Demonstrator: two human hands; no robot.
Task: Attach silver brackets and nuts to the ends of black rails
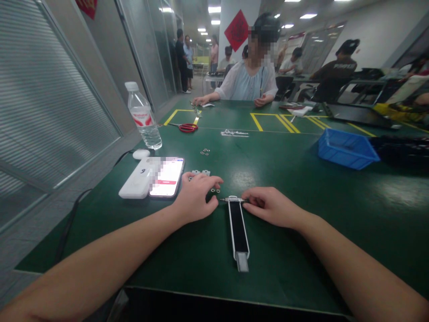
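A long, narrow piece (pixel 239 228) with a white frame, a black face and a grey metal end lies on the green table in front of me. A thin metal rod (pixel 231 200) crosses its far end. My right hand (pixel 271 205) is closed at the rod's right end, thumb and forefinger together around it. To the left of the rod's tip, my left hand (pixel 198 196) is open, its thumb and forefinger apart with nothing between them. Small nuts (pixel 215 191) lie just beyond that gap. Small metal brackets (pixel 201 172) are partly hidden behind the left hand.
A lit phone (pixel 169 176), a white power bank (pixel 136 179) and a water bottle (pixel 144 117) stand or lie at left. Farther off are red-handled scissors (pixel 188 128), several small nuts (pixel 205 152), white strips (pixel 234 133) and a blue bin (pixel 346 150). A person sits opposite.
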